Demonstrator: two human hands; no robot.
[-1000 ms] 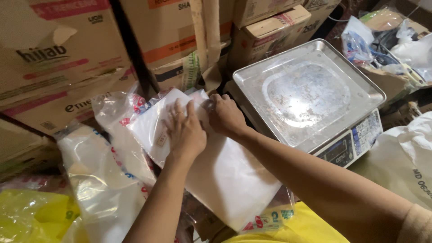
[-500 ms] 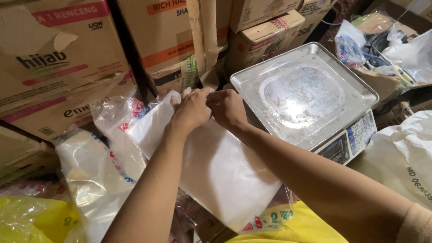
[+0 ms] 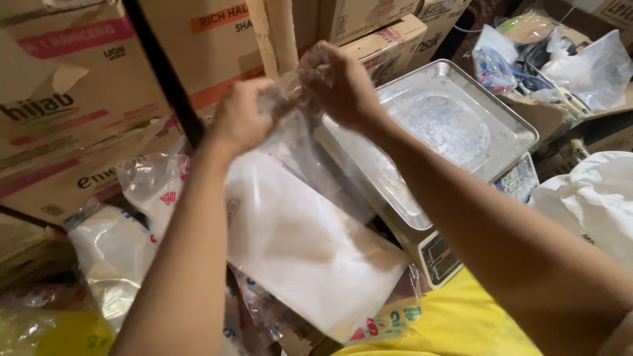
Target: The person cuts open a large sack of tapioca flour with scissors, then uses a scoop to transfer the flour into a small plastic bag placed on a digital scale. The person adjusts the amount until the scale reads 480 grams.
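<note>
My left hand and my right hand are raised side by side, both pinching the top edge of a thin clear plastic bag that hangs down between them. Below the bag lies a flat stack of white plastic bags. A digital scale with a shiny steel pan stands just right of my hands, its display facing me.
Stacked cardboard boxes fill the back and left. Filled clear bags lie at the lower left. A white sack sits at the right, and a pile of plastic bags at the top right. A wooden post rises behind my hands.
Both hands have lifted off the flat stack of bags and risen, taking a thin clear bag up by its top edge. The view has tilted a little.
</note>
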